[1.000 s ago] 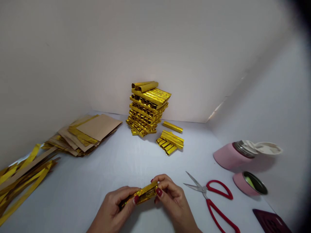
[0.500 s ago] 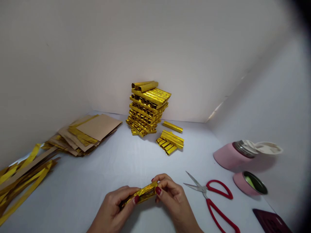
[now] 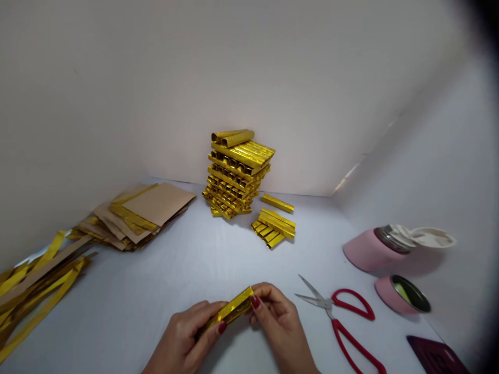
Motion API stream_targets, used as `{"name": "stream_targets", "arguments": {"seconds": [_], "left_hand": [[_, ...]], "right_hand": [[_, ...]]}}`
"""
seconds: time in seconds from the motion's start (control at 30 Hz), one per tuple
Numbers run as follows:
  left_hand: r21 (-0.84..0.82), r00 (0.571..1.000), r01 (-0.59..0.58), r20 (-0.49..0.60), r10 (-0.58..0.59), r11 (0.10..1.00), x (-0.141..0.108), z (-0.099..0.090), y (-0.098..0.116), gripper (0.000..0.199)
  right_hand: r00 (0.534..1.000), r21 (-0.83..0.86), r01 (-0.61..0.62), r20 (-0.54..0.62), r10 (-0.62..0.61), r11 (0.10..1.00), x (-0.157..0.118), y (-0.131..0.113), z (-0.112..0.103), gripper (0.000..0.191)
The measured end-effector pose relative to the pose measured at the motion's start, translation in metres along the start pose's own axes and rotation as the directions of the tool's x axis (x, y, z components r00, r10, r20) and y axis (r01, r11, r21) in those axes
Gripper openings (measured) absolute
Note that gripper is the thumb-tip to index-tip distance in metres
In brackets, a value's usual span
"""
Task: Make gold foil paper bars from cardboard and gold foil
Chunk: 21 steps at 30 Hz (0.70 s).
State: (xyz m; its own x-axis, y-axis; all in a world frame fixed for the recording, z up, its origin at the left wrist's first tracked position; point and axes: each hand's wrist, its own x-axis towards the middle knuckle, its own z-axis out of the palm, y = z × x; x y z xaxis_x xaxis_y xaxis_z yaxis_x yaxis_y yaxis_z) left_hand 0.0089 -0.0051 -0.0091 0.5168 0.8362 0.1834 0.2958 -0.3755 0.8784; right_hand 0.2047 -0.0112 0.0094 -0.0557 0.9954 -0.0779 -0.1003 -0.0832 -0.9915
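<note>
the left hand (image 3: pixel 183 332) is closed around the lower end of a narrow, shiny gold foil tube (image 3: pixel 234 309), its fingers curled beneath the foil. the right hand (image 3: pixel 278 317) grips the upper end in a firm pinch, with a red-painted nail pressed against the tip. held between both hands, the tube tilts up to the right above a white surface (image 3: pixel 117 270), and its lower end is partly hidden by the left hand.

just right of the tube lie steel scissors with red handles (image 3: pixel 351 340), their open blades pointing toward it, close to the right hand. farther right stand a pink cylindrical flask with a steel neck (image 3: pixel 370 250) and a pink cup with a dark interior (image 3: pixel 401 295). a dark maroon flat object (image 3: pixel 436 356) sits at the lower right edge of the view.

straight ahead of the tube rises a tall crisscrossed stack of gold tubes (image 3: pixel 234 174), with a small group of gold tubes (image 3: pixel 273 227) beside it. far to the left of the tube lie a pile of brown kraft card sheets (image 3: pixel 156 204) and loose gold strips (image 3: pixel 39 311).
</note>
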Motion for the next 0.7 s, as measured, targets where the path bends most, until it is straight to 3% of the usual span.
{"name": "stream_targets", "arguments": {"seconds": [0.17,0.5,0.7], "left_hand": [[0.06,1.0,-0.018,-0.013,0.019,0.998,0.0002,0.0001,0.0012,0.027],[0.097,0.998,-0.047,-0.041,0.052,0.994,-0.0009,0.0016,0.0007,0.027],[0.08,0.999,-0.04,-0.015,0.041,0.996,0.0004,0.0004,0.0025,0.026]], "right_hand": [[0.993,-0.161,0.101,0.079,-0.09,0.982,0.0,-0.0021,-0.0023,0.028],[0.992,-0.225,0.125,0.062,-0.114,0.966,-0.0001,-0.0046,-0.0033,0.028],[0.994,-0.153,0.086,0.086,-0.073,0.985,0.001,-0.0056,-0.003,0.029]]}}
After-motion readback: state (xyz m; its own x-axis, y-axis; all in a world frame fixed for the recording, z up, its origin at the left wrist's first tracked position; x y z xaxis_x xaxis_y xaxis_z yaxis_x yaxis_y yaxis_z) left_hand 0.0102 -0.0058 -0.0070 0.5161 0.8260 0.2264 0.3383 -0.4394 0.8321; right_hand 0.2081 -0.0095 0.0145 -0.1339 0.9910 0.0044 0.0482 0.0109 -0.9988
